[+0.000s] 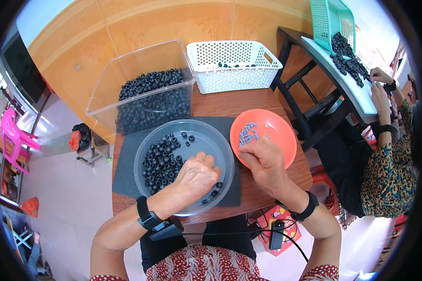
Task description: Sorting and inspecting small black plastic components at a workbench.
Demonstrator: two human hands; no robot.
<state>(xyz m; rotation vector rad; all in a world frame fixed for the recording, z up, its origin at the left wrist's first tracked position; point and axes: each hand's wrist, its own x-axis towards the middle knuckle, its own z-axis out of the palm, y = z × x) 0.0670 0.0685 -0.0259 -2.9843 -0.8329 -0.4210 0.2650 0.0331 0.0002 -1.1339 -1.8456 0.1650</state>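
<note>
Left hand (199,174)'s curled over black beads (158,161) in a bowl (208,140); right hand (263,157)'s bunched over the orange plate (279,127); can't tell how closed either is or what's inside.

The orange plate (280,130) looks like smooth plastic

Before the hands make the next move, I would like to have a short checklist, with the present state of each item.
1. Black pieces within reach: ok, loose in the basin under the left hand.
2. Silvery bits within reach: ok, on the plate beside the right hand.
3. Left grip holding a piece: cannot tell, the fingers hide it.
4. Right grip holding a bit: cannot tell, same reason.
5. Plate well inside the table edge: not ok, it appears right at the edge.
</note>
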